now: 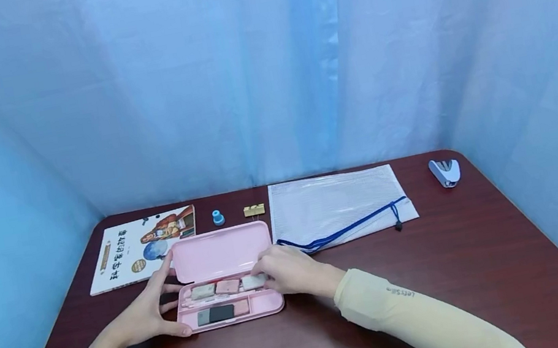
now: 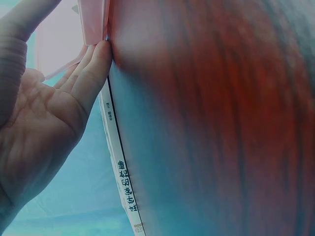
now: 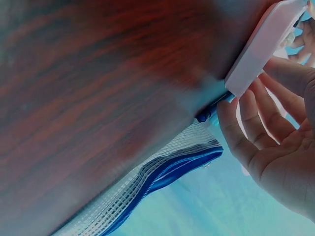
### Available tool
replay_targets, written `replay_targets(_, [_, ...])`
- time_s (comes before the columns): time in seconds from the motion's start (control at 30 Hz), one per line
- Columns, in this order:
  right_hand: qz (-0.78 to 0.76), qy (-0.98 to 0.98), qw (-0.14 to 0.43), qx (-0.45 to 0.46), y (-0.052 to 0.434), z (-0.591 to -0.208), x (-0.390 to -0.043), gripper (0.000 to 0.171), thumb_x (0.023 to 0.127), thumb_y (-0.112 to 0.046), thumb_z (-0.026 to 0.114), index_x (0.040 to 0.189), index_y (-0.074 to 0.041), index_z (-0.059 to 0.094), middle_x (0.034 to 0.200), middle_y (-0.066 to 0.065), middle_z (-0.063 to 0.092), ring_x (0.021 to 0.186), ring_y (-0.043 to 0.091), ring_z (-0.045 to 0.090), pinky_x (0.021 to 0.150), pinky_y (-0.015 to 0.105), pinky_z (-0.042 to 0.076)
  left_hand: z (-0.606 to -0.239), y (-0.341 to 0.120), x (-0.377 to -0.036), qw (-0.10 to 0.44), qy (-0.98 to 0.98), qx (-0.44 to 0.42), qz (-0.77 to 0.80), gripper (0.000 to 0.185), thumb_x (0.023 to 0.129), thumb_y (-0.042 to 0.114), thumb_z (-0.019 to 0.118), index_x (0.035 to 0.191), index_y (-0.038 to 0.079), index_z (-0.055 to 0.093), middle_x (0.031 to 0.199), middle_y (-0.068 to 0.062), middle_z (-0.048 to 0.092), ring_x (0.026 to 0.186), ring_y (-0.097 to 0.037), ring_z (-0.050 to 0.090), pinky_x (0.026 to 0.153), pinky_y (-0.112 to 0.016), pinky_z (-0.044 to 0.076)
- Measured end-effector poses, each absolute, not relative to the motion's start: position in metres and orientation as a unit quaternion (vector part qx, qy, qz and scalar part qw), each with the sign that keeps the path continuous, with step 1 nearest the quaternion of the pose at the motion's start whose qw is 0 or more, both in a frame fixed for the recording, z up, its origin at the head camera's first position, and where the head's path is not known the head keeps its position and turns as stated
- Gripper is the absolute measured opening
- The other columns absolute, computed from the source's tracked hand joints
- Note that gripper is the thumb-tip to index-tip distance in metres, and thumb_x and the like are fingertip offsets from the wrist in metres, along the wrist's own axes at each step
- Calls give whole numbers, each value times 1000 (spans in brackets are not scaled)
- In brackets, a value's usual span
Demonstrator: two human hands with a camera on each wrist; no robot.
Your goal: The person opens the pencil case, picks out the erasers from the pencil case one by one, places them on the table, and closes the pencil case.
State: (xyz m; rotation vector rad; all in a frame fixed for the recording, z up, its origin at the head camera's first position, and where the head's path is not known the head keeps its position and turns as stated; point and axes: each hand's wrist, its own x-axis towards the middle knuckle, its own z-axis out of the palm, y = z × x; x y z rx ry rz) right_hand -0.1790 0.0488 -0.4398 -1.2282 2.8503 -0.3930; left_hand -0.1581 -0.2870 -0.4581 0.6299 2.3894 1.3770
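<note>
An open pink pencil case (image 1: 223, 253) lies on the table with its lid tilted back. In its rear compartment, a greyish eraser (image 1: 203, 291), a pink eraser (image 1: 228, 287) and a white eraser (image 1: 253, 282) rest over thin pens. The front compartment holds a dark block (image 1: 222, 313) between a grey and a pink one. My left hand (image 1: 141, 313) spreads along the case's left end, thumb at the front corner, a finger by the lid. My right hand (image 1: 290, 268) reaches over the right end; its thumb and fingertips pinch the white eraser, partly hiding it.
Left of the case lies a picture book (image 1: 131, 256). Behind it stand a small blue item (image 1: 217, 218) and a yellow binder clip (image 1: 254, 210). A white mesh zip pouch (image 1: 335, 207) lies to the right, and a white-blue stapler-like tool (image 1: 445, 172) sits far right.
</note>
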Motion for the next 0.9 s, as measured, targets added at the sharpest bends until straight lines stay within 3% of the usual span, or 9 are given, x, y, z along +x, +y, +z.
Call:
replay_targets(0.13, [-127, 912, 12, -390, 45, -439, -180, 23, 88, -12, 80, 110, -17, 80, 99, -3, 73, 88, 9, 63, 78, 26, 54, -458, -289, -157, 155, 834, 218, 483, 139, 70, 17, 95, 163, 29, -7, 151, -20, 20, 128, -42, 43, 96, -39, 55])
replay_targets(0.6, [-139, 910, -4, -390, 48, -441, -182, 24, 87, -13, 79, 111, -16, 80, 103, -2, 72, 95, 15, 65, 84, 30, 55, -458, -288, -160, 160, 828, 221, 489, 137, 71, 17, 95, 163, 30, -6, 150, -21, 20, 129, -43, 43, 97, -39, 55])
replay_targets(0.9, [-185, 901, -19, -392, 58, -440, -181, 25, 85, -12, 77, 109, -16, 80, 99, -4, 65, 86, 11, 60, 77, 27, 53, -459, -288, -160, 163, 828, 218, 490, 136, 72, 17, 94, 163, 31, -6, 150, -21, 20, 129, -43, 43, 97, -40, 54])
